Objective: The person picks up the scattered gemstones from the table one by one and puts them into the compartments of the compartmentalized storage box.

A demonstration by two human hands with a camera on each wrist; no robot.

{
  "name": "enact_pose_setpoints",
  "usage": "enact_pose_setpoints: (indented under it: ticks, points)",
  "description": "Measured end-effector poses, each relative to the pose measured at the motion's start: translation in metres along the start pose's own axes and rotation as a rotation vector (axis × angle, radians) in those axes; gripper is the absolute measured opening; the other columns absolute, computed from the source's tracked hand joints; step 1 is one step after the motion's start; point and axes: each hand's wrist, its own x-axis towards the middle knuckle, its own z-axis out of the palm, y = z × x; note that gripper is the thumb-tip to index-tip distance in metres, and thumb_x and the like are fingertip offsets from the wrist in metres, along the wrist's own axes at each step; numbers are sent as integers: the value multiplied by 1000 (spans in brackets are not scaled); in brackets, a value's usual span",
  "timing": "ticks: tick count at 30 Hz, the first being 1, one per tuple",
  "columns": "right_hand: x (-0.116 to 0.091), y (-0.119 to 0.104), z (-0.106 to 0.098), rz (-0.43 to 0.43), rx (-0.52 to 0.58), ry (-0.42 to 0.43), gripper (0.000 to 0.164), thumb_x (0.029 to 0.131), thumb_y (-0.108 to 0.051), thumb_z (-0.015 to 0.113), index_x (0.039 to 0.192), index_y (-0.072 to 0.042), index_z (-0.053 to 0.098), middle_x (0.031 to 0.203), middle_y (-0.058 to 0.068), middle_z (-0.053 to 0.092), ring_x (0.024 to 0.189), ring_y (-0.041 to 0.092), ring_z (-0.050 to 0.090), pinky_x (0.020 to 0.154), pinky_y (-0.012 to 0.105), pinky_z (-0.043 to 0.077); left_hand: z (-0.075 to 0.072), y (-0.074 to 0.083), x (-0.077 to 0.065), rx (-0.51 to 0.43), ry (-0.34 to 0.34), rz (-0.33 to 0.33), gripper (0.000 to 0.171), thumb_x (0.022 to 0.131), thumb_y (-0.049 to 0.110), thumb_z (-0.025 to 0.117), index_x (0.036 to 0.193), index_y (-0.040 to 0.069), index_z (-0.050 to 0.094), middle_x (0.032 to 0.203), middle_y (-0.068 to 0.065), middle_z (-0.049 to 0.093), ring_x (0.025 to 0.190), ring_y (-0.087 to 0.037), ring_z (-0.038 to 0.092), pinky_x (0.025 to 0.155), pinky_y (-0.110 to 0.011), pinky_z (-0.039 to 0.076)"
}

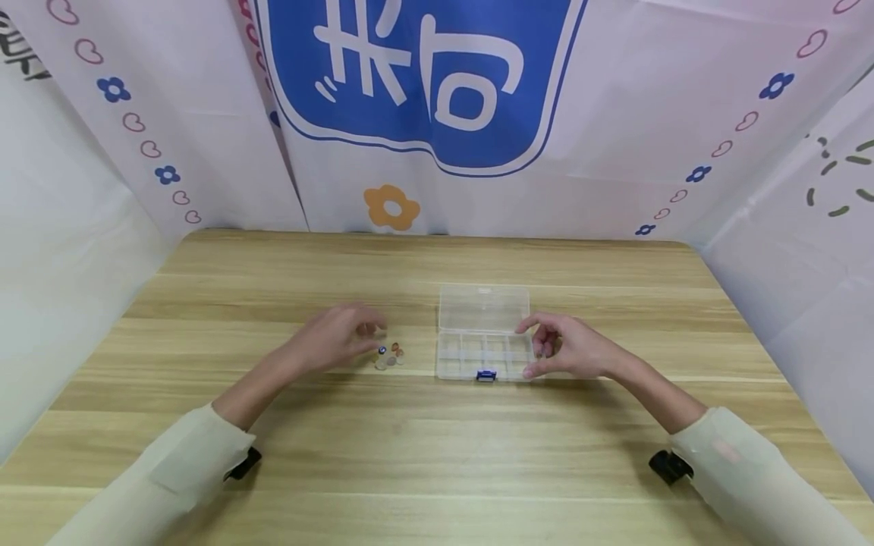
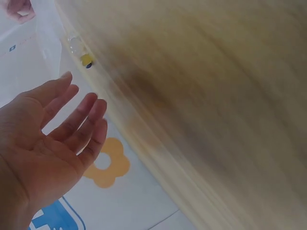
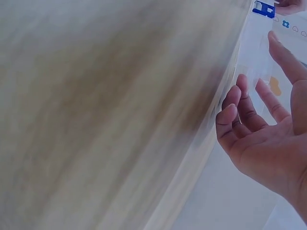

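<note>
Several small round pieces [image 1: 391,361], some clear, others blue or reddish, lie in a loose cluster on the table. My left hand [image 1: 336,335] hovers just left of them, fingers loosely bent with nothing between them; the left wrist view shows its palm beside a yellow piece [image 2: 86,60]. To the right is a clear plastic compartment box [image 1: 473,355], its lid [image 1: 485,309] folded back and a blue latch [image 1: 486,376] on its front edge. My right hand [image 1: 573,347] holds the box's right end between thumb and index finger, its other fingers curled in.
The wood-grain table [image 1: 437,462] carries both. White printed cloth [image 1: 683,114] rises behind it and along both sides, with an orange flower [image 1: 391,208] low at the back. A black wrist device [image 1: 671,466] shows beneath the right sleeve [image 1: 744,455].
</note>
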Motion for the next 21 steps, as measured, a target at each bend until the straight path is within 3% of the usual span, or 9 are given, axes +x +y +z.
enact_pose_setpoints:
  ticks: [8,21]
  points:
    - [2,1,0,0,18,-12,56,81,-13,90,126,2,60,88,10,62,79,19,57,72,26,50,9,1,13,-11,-2,8,15,90,1,76,105,-3,75,91,-8,73,80,-17,67,73,-31,58]
    - [2,1,-2,0,46,-23,56,82,-11,89,126,3,58,88,10,62,80,21,57,72,27,50,15,3,27,-40,-60,-16,11,93,4,76,103,1,76,93,-6,72,83,-16,66,76,-33,58]
